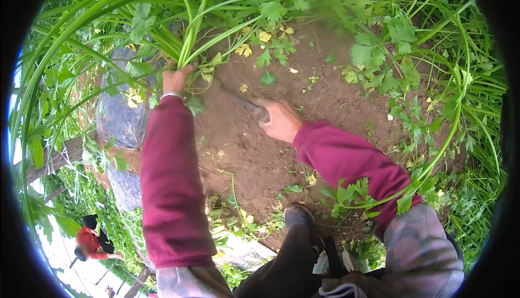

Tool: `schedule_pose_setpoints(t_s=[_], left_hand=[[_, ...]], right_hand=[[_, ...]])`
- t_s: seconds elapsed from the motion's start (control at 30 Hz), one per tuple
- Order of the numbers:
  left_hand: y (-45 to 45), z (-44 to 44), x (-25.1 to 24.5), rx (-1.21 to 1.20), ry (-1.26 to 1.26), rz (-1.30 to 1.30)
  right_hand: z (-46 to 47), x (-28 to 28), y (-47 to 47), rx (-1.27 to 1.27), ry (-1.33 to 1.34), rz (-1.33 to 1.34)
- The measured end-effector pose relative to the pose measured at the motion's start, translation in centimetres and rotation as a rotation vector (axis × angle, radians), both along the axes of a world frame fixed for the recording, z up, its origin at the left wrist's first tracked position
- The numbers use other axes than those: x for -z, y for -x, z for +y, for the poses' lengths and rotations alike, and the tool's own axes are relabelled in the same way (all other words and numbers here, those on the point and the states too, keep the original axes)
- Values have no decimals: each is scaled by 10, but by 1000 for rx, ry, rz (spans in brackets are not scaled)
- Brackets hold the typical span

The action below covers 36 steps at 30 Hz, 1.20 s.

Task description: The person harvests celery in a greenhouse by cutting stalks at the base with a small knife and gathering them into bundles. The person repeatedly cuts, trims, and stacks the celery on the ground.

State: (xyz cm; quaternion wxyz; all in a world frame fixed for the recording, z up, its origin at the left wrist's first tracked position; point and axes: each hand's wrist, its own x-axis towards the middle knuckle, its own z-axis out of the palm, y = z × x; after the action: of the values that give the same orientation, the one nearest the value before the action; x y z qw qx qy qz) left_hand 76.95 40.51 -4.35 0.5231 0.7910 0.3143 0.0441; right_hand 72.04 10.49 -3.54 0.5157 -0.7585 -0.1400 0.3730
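My left hand is closed around the base of a bunch of green celery stalks, low over the soil. The stalks rise and fan out above it, and leaves partly cover the fingers. In my right hand is the handle of a bladed hand tool, perhaps a knife or sickle. Its dark, narrow blade points up and left towards the foot of the bunch. The far end of the blade is blurred, so I cannot tell whether it touches the stalks.
Bare brown soil with scattered leaves lies between leafy plants on both sides. Dark plastic sheeting and a wooden pole are at left. My shoe is at the bottom. A person in red is farther off.
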Motion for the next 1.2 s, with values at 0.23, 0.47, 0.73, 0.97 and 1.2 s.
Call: schedule_pose_setpoints(t_s=[0.23, 0.47, 0.73, 0.97, 1.2], left_hand=[[-12, 11, -41, 60, -181, -47], [-42, 25, -16, 170, -173, 45], [-58, 8, -10, 130, -111, -55], [-6, -48, -63, 345, 233, 199], [-29, -96, -29, 82, 307, 101]], right_hand=[[2, 3, -31, 77, -47, -205], [3, 3, -54, 25, -34, -337], [56, 5, -69, -41, 9, -303], [-66, -21, -42, -32, 3, 44], [-92, -26, -63, 175, 45, -291]])
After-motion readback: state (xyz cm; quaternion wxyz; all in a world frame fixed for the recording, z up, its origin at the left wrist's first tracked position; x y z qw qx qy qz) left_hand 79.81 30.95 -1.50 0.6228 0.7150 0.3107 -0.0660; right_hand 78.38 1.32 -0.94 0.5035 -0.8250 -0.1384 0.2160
